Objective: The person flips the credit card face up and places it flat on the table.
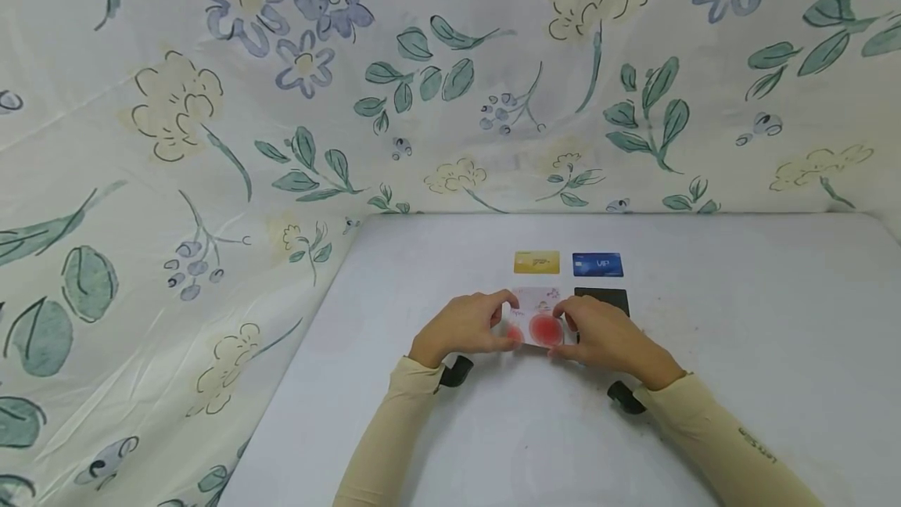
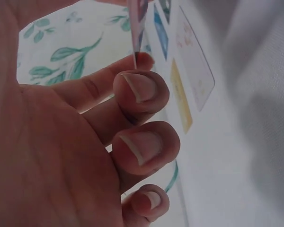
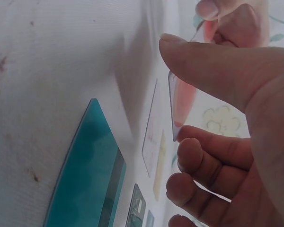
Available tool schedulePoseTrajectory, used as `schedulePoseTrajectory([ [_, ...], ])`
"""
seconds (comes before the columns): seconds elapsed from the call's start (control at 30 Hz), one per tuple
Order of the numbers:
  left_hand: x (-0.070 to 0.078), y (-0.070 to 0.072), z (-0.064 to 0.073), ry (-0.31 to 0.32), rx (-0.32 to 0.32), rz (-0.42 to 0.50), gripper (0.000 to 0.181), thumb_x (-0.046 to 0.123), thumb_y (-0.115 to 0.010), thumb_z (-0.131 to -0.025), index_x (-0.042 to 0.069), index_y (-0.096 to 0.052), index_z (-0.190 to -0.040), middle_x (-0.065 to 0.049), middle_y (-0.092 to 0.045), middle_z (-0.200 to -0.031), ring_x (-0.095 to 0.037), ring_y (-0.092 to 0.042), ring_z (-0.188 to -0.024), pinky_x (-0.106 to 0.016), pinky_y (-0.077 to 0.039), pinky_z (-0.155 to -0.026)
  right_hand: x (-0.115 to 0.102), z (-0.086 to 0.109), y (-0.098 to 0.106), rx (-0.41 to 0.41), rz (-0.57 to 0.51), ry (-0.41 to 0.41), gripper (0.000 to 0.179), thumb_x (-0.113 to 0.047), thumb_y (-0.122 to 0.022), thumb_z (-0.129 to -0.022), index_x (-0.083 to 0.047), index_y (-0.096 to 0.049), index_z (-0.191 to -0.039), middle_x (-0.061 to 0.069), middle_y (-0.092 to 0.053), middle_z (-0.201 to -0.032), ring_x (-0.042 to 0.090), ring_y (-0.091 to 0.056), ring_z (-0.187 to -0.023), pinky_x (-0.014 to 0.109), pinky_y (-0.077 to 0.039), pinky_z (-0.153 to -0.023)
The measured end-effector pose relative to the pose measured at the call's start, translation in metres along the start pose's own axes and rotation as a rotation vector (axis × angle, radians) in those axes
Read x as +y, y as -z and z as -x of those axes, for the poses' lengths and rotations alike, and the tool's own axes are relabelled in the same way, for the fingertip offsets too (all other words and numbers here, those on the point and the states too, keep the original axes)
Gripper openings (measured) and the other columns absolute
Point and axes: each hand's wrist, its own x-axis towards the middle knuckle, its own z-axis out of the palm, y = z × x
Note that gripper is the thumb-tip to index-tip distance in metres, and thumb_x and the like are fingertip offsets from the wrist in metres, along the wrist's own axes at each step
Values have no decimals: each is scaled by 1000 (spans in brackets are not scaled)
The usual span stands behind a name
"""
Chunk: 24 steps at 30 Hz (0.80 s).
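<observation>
A white and pink card with red circles [image 1: 545, 327] is held up off the table between both hands. My left hand [image 1: 468, 323] pinches its left edge between thumb and fingers. On the opposite edge, my right hand [image 1: 608, 335] grips it with the thumb below and fingers above. The left wrist view shows the held card [image 2: 138, 28] nearly edge-on. Beneath it a pale flowered card [image 2: 196, 61] lies flat. A teal card with a dark stripe [image 3: 90, 165] lies near the right hand; in the head view that hand largely hides this spot.
Farther back lie a yellow card [image 1: 537, 262] and a blue card marked VIP [image 1: 597, 264]. A dark card [image 1: 605, 300] lies just beyond the right hand. Floral cloth [image 1: 450, 124] rises behind and left of the white table [image 1: 394, 257].
</observation>
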Motion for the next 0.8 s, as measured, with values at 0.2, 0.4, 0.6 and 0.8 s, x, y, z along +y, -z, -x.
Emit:
schedulePoseTrajectory([
  [0.2, 0, -2, -1, 10, -28, -28, 51, 44, -74, -86, 18, -62, -128, 3, -57, -80, -10, -51, -69, -23, -38, -58, 0, -1, 0, -22, -1, -3, 56, -41, -90, -77, -10, -69, -118, -2, -60, -88, 13, -52, -81, 27, -47, -69],
  [0.4, 2, -5, -3, 28, -58, -57, 51, 44, -77, -86, 19, -62, -127, 3, -57, -82, -11, -50, -71, -24, -38, -59, 0, -1, -2, -44, 4, -7, 56, -40, -91, -76, -9, -69, -118, -2, -62, -90, 13, -53, -82, 28, -48, -72],
  [0.6, 4, -7, -4, 65, -92, -81, 51, 47, -79, -85, 21, -63, -126, 3, -59, -87, -12, -53, -75, -25, -41, -64, 0, -1, -3, -57, 3, -4, 56, -39, -91, -77, -8, -70, -118, -2, -62, -91, 13, -53, -82, 29, -49, -73],
  [0.8, 5, -10, -6, 91, -110, -99, 53, 49, -81, -83, 22, -64, -125, 4, -60, -88, -13, -54, -77, -27, -43, -67, 1, -1, -4, -63, 15, 2, 56, -41, -91, -77, -8, -70, -117, -3, -62, -89, 13, -52, -81, 29, -48, -73],
])
